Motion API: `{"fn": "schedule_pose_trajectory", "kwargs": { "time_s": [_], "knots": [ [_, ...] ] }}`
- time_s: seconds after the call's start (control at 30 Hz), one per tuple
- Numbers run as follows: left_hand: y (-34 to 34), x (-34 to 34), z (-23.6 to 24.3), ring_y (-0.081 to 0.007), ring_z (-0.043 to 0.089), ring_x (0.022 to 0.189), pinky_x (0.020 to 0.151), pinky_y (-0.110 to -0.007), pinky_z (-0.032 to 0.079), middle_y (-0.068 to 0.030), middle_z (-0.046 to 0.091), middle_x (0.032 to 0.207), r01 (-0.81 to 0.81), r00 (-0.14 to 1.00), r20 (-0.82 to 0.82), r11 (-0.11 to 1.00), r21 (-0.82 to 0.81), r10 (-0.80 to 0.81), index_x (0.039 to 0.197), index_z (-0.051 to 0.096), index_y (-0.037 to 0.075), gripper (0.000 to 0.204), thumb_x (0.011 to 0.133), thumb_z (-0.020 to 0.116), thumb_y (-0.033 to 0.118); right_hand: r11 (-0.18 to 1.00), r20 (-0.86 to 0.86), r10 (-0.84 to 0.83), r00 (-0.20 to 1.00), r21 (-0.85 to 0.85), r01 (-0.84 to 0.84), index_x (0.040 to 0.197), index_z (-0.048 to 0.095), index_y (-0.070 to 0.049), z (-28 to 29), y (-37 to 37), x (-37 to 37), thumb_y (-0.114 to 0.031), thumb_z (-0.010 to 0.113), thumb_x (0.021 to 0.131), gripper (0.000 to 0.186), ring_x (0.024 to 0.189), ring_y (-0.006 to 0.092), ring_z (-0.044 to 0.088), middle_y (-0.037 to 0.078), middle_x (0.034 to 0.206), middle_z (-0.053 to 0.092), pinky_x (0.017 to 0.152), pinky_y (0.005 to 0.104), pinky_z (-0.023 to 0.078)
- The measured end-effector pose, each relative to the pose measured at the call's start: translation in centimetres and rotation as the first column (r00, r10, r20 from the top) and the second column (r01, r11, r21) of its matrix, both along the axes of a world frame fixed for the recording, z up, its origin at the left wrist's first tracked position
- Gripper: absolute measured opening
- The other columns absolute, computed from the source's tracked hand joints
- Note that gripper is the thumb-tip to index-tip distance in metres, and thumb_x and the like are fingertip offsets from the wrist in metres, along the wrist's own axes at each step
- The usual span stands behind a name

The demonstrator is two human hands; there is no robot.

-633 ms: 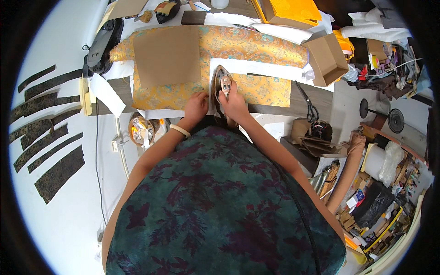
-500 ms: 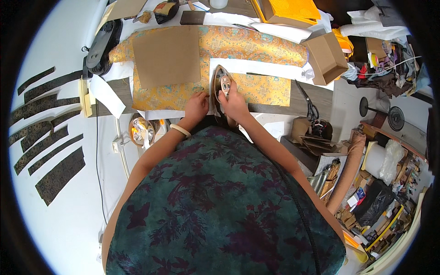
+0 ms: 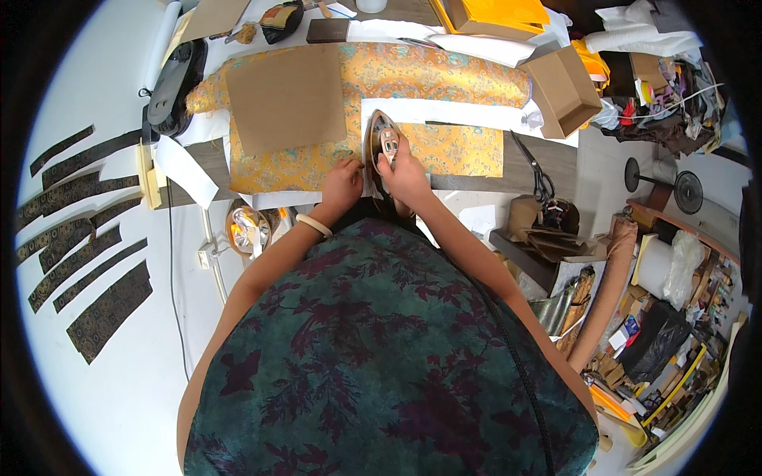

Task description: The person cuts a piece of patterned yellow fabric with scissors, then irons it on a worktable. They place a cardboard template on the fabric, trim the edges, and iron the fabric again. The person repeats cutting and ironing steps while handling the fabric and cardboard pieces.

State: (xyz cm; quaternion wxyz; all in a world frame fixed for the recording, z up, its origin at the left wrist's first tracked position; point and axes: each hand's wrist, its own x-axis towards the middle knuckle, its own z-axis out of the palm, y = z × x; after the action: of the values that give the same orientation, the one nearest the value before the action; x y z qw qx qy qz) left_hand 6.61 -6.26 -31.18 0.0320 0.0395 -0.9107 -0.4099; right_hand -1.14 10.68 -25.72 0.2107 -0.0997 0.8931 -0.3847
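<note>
My right hand (image 3: 403,176) is wrapped round the handle of a clothes iron (image 3: 384,125), whose tip points away from me. The iron rests along the cut edge of yellow-gold brocade fabric (image 3: 274,170), over a white strip. Just left of the iron, my left hand (image 3: 343,184) has its fingers curled in a pinch at the fabric's edge. Its fingertips are close to the iron's side and partly hidden. A brown cardboard sheet (image 3: 286,99) lies on the brocade, and a second brocade piece (image 3: 464,151) lies right of the iron.
Black-handled scissors (image 3: 541,178) lie at the table's right edge, near an open cardboard box (image 3: 559,91). A dark machine-like object (image 3: 176,87) stands at the left end. Dark patterned strips (image 3: 111,309) lie at far left. Rolls and boxes crowd the lower right.
Both hands and the iron stay almost where they were. The whole view has shifted very slightly.
</note>
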Motion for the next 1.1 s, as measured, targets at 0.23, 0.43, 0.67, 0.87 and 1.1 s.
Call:
{"fn": "schedule_pose_trajectory", "kwargs": {
  "time_s": [0.23, 0.43, 0.67, 0.87, 1.1],
  "knots": [
    [0.2, 0.0, 0.3, -0.0401, 0.065, 0.102, 0.088, -0.049, 0.055, -0.0174, 0.07, 0.1, 0.021, 1.0, -0.016, 1.0, -0.009, -0.022, 0.098, 0.069, 0.0, 0.018, 0.082, 0.06, -0.004, 1.0, 0.008, -0.007, 1.0, 0.019, 0.007, 0.153, 0.028, 0.01, -0.1, -0.1, -0.1, -0.037, 0.063, 0.099, 0.08, 0.087, 0.0563, 0.069, 0.039, 0.094, 0.069, 0.076, 0.0598, 0.055],
    [0.0, -0.1, -0.1, -0.0403, 0.065, 0.099, 0.087, -0.049, 0.054, -0.0168, 0.069, 0.099, 0.02, 0.997, -0.074, 1.0, 0.021, -0.018, 0.098, 0.069, 0.001, 0.02, 0.081, 0.061, -0.005, 0.985, 0.024, 0.116, 0.993, 0.129, -0.118, 0.157, 0.028, 0.002, 0.5, 0.6, -0.7, -0.038, 0.064, 0.098, 0.08, 0.092, 0.0542, 0.07, 0.034, 0.098, 0.072, 0.082, 0.0584, 0.057],
    [0.0, 0.0, -0.2, -0.0404, 0.066, 0.1, 0.084, -0.049, 0.056, -0.016, 0.07, 0.105, 0.143, 0.987, -0.076, 0.989, -0.022, -0.145, 0.102, 0.067, 0.003, 0.022, 0.083, 0.064, -0.006, 0.722, -0.013, 0.579, 0.816, 0.473, -0.505, 0.119, 0.07, -0.005, 4.7, 5.8, -7.3, -0.065, 0.065, 0.093, 0.066, 0.09, 0.0394, 0.075, 0.022, 0.095, 0.076, 0.082, 0.0492, 0.06],
    [1.0, 0.1, -1.6, -0.0388, 0.056, 0.133, 0.111, -0.046, 0.049, -0.0191, 0.062, 0.139, 0.461, 0.887, 0.081, 0.88, -0.114, -0.454, 0.126, 0.065, 0.0, 0.042, 0.084, 0.063, -0.001, 0.667, -0.025, 0.633, 0.774, 0.525, -0.529, 0.115, 0.071, -0.006, 4.2, 6.0, -10.2, -0.065, 0.067, 0.091, 0.065, 0.089, 0.0373, 0.075, 0.019, 0.091, 0.077, 0.083, 0.0505, 0.059],
    [1.1, 0.9, -3.9, -0.0376, 0.036, 0.154, 0.127, -0.048, 0.033, -0.0216, 0.042, 0.163, 0.603, 0.797, 0.185, 0.77, -0.208, -0.575, 0.145, 0.052, -0.005, 0.061, 0.085, 0.064, 0.003, 0.66, -0.019, 0.611, 0.791, 0.564, -0.496, 0.112, 0.072, -0.005, 5.4, 4.7, -10.2, -0.065, 0.065, 0.091, 0.064, 0.089, 0.0353, 0.076, 0.019, 0.092, 0.078, 0.083, 0.0482, 0.06]
  ]
}}
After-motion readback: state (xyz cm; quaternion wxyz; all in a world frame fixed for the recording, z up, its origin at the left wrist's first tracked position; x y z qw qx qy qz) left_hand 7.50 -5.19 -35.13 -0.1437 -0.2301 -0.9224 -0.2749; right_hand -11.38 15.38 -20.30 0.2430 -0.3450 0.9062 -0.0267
